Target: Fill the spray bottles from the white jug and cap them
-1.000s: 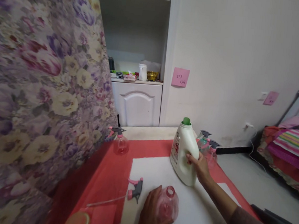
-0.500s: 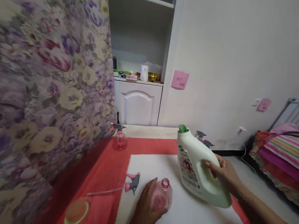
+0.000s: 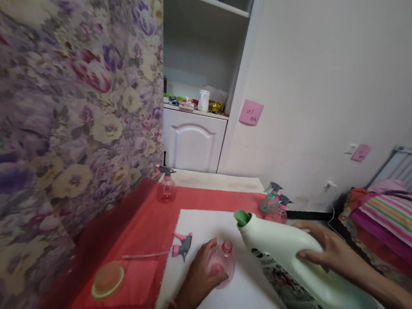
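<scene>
My left hand point(image 3: 199, 278) is wrapped round a pink see-through spray bottle point(image 3: 225, 265) whose neck is bare, standing on a white sheet point(image 3: 203, 222). My right hand point(image 3: 323, 248) grips the handle of a large pale green jug point(image 3: 288, 242) with a picture label. The jug is tilted well over to the left. Its green spout point(image 3: 242, 219) sits above and slightly right of the bottle's mouth, apart from it. Left of the bottle lies a grey and pink spray head point(image 3: 182, 247) with its long tube. A round lid-like disc point(image 3: 108, 280), pale green-rimmed, rests on the red cloth.
A pink spray bottle point(image 3: 166, 189) stands at the back left of the red cloth point(image 3: 140, 235). A green spray bottle point(image 3: 269, 202) and another pink one point(image 3: 278, 214) stand behind the jug. A flowered curtain point(image 3: 86, 114) hangs along the left side.
The jug has tipped further over to the left, its spout coming down close to the small bottle's mouth. Two spray bottles behind it now show more fully.
</scene>
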### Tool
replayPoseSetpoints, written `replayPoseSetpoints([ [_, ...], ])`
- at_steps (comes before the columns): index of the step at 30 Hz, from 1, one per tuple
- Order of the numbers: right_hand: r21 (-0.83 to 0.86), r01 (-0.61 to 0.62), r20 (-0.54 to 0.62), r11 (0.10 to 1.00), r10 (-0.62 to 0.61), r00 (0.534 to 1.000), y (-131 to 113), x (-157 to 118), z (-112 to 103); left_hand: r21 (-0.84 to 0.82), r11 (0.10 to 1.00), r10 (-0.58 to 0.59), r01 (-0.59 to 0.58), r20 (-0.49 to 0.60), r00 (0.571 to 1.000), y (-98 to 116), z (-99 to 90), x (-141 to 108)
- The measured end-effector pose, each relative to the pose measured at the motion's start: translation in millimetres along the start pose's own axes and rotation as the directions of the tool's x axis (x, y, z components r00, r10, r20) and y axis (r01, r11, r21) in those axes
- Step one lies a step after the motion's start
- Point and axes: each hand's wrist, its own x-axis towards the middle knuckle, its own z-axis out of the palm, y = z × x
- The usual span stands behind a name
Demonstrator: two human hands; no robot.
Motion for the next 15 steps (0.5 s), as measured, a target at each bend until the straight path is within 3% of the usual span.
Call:
replayPoseSetpoints([
  [2,-0.059,0.053,0.023,0.997,-0.052,0.998,-6.3,0.2,-4.7,-0.042,0.999,-0.005,0.006,0.024,1.000,-3.0,0.9,0.6],
  [7,-0.280,0.162,0.269,0.946,-0.084,0.959,-22.2,0.6,-15.2,-0.073,0.997,0.041,-0.039,0.019,0.999,-8.7,4.7,2.2],
  [15,-0.419,0.309,0.404,0.854,-0.129,0.905,-19.1,5.1,-21.1,-0.041,0.993,0.115,-0.114,0.003,0.993,-2.7,4.9,1.8],
])
